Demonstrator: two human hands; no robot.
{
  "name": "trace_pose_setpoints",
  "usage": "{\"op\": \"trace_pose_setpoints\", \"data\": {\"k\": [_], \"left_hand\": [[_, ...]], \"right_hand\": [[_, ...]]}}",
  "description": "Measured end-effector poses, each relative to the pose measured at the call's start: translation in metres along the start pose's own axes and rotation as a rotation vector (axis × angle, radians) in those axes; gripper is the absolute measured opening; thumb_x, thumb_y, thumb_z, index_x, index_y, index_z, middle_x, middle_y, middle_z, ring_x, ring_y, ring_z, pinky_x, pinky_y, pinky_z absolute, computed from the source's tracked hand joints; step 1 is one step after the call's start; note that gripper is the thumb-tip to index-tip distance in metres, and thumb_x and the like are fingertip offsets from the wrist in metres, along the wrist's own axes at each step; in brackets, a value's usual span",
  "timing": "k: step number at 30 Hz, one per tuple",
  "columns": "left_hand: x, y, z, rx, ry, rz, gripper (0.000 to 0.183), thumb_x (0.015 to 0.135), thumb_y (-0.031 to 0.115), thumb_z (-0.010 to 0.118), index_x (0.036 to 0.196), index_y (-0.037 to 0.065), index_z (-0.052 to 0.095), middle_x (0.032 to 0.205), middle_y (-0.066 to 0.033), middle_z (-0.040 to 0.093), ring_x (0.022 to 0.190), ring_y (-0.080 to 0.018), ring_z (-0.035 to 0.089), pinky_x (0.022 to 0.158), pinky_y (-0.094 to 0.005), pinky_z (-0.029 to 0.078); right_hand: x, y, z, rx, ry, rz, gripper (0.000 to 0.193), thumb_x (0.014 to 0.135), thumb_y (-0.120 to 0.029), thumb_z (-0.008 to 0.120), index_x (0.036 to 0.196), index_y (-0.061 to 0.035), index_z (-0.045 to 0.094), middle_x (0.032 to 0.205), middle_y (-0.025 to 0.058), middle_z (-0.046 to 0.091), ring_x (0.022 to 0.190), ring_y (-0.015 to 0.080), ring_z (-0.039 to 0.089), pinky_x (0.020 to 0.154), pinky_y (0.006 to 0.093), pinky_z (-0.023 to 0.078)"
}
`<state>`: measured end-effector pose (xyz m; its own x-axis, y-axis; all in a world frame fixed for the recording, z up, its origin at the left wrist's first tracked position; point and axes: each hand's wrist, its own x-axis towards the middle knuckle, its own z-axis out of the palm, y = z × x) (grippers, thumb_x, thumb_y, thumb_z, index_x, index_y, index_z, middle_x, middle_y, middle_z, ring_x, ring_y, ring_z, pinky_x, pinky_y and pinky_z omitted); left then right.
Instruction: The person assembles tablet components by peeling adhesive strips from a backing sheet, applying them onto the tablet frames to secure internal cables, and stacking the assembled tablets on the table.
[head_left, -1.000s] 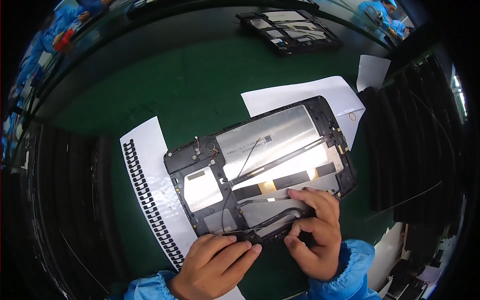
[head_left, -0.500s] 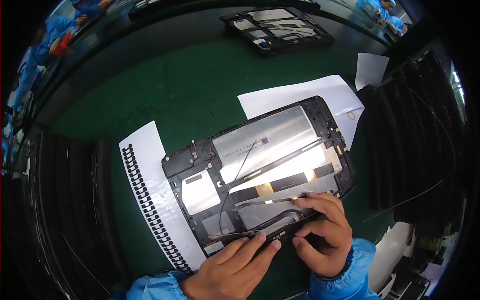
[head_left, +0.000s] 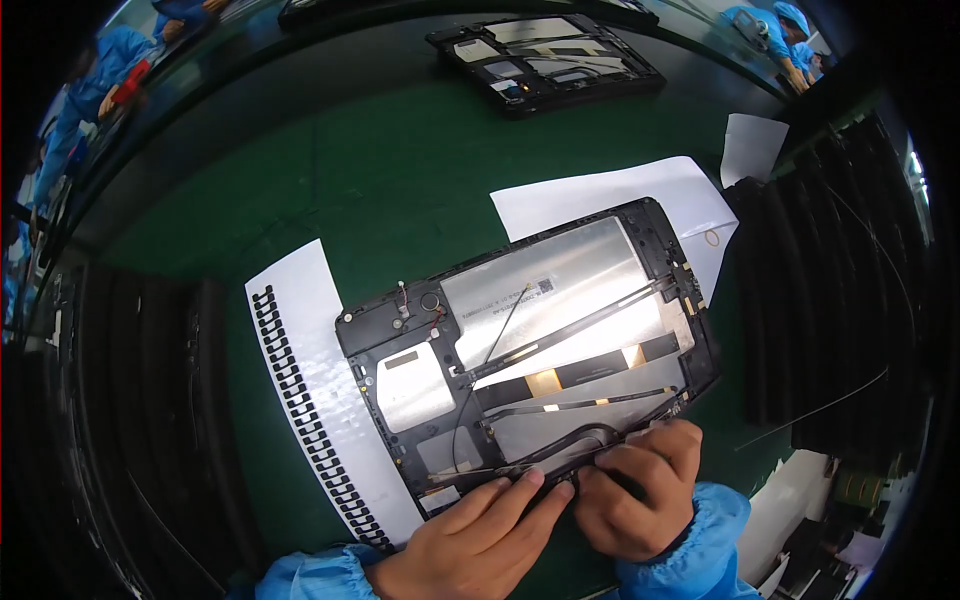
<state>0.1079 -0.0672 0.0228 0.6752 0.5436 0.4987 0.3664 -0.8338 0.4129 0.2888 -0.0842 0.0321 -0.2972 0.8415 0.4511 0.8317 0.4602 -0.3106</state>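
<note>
An opened tablet [head_left: 545,285] lies slanted before me, its silvery battery, metal plates and dark flat cables exposed. My left hand [head_left: 480,535] grips its near edge, the fingers laid over the frame and the thumb out of sight. Close beside them, my right hand [head_left: 640,490] is curled with its fingertips bunched at the same edge, toward the right corner. What those fingertips pinch, if anything, is hidden. A thin black wire [head_left: 493,355] runs loosely across the tablet's inside.
A white sheet with a row of black clip-shaped pieces [head_left: 300,400] lies left; another white sheet [head_left: 600,185] lies behind the tablet. Dark stacked slabs stand left [head_left: 150,390] and right [head_left: 800,310]. A second opened tablet [head_left: 550,65] sits at the back. People in blue work beyond.
My right hand has come off the flat cable on the tablet and down to its near edge, its fingers curling in. My left hand keeps its place on the edge.
</note>
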Motion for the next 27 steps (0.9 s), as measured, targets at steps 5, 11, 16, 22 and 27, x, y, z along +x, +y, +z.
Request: {"op": "trace_pose_setpoints", "data": {"k": [5, 11, 16, 22, 27], "left_hand": [[-0.003, 0.003, 0.005, 0.033, -0.113, -0.034, 0.015, 0.073, 0.007, 0.057, 0.083, -0.001, 0.064, 0.103, -0.0094, 0.059, 0.098, -0.026, 0.055, 0.077, -0.0334, 0.046], [-0.015, -0.002, -0.034, -0.19, -0.094, -0.154, 0.029, 0.071, 0.002, 0.054, 0.099, -0.002, 0.06, 0.109, -0.0158, 0.055, 0.107, -0.0315, 0.05, 0.089, -0.0391, 0.042], [-0.082, -0.001, -0.058, -0.03, 0.051, -0.573, 0.036, 0.065, 0.0, 0.063, 0.101, 0.004, 0.062, 0.11, -0.0125, 0.056, 0.106, -0.0319, 0.051, 0.086, -0.0394, 0.042], [-0.089, 0.002, -0.05, 0.048, 0.004, -0.603, 0.033, 0.066, -0.001, 0.063, 0.099, 0.005, 0.064, 0.11, -0.012, 0.056, 0.109, -0.0337, 0.047, 0.09, -0.0401, 0.038], [-0.09, 0.001, -0.047, 0.086, 0.025, -0.56, 0.034, 0.067, 0.002, 0.064, 0.1, 0.006, 0.062, 0.109, -0.0104, 0.056, 0.106, -0.0336, 0.048, 0.086, -0.041, 0.04]], "right_hand": [[0.003, -0.004, 0.004, -0.052, 0.016, -0.103, 0.018, 0.051, -0.007, 0.064, 0.066, -0.004, 0.055, 0.074, 0.0054, 0.053, 0.069, 0.0225, 0.046, 0.06, 0.0364, 0.037], [0.001, -0.017, -0.007, -0.048, 0.016, 0.109, 0.018, 0.056, 0.002, 0.065, 0.073, -0.0015, 0.058, 0.073, 0.009, 0.052, 0.069, 0.0269, 0.05, 0.06, 0.0363, 0.04], [-0.028, -0.094, 0.008, 0.342, -0.068, 0.297, 0.018, 0.06, 0.001, 0.066, 0.076, -0.0014, 0.06, 0.073, 0.0094, 0.054, 0.062, 0.0255, 0.052, 0.057, 0.0334, 0.042], [-0.035, -0.137, 0.04, 0.299, -0.136, 0.221, 0.016, 0.061, -0.002, 0.067, 0.075, -0.0003, 0.059, 0.069, 0.0084, 0.052, 0.061, 0.0238, 0.051, 0.055, 0.0336, 0.041], [-0.036, -0.144, 0.048, 0.258, -0.068, 0.25, 0.014, 0.061, -0.005, 0.064, 0.071, -0.0026, 0.055, 0.066, 0.0072, 0.047, 0.061, 0.0228, 0.049, 0.056, 0.0347, 0.037]]}}
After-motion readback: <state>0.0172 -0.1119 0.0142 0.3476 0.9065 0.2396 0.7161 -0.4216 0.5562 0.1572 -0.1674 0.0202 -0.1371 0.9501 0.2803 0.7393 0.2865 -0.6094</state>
